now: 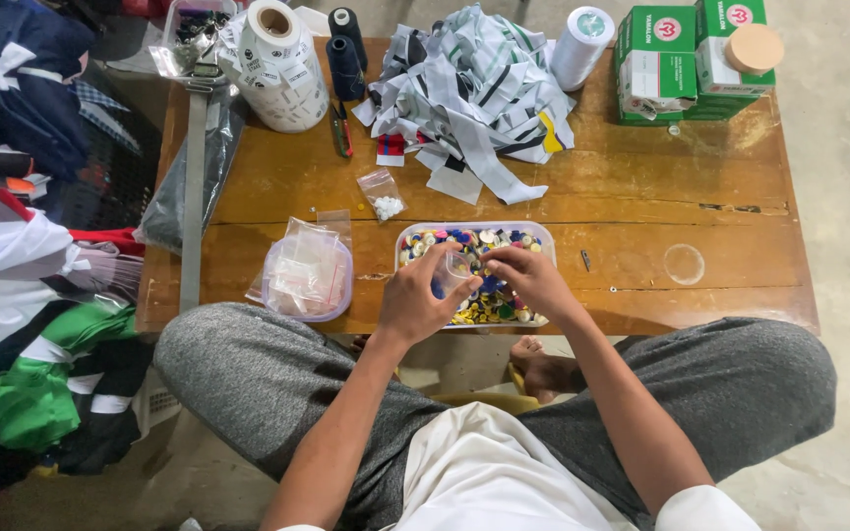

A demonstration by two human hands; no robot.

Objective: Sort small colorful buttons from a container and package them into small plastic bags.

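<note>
Grey trousers (277, 383) and a white shirt hem (484, 472) fill the bottom of the view, with the person sitting cross-legged at a low wooden table (641, 197) and a bare foot (543, 369) showing beneath its edge.

Just past the knees, both hands meet over a clear tray of buttons (474, 241) that sits at the near edge of the table. The left hand (415, 300) curls its fingers and thumb around a small clear bag (455, 270), holding it upright above the tray's near-left part. The right hand (528, 275) has its fingertips bunched together right at the bag's mouth, touching it; whether they pinch a button cannot be told, as the tips are too small to make out. The buttons are many-coloured, mostly yellow, blue and white.

To the left of the tray lies a round tub of empty clear bags (307, 275), and just behind it a little bag of white beads (386, 202). Farther back are a heap of striped fabric strips (474, 88), a roll of labels (282, 69), dark thread cones (346, 54), a white thread cone (582, 44) and green boxes (691, 59). Folded clothes (31, 295) are piled on the floor at the left.
</note>
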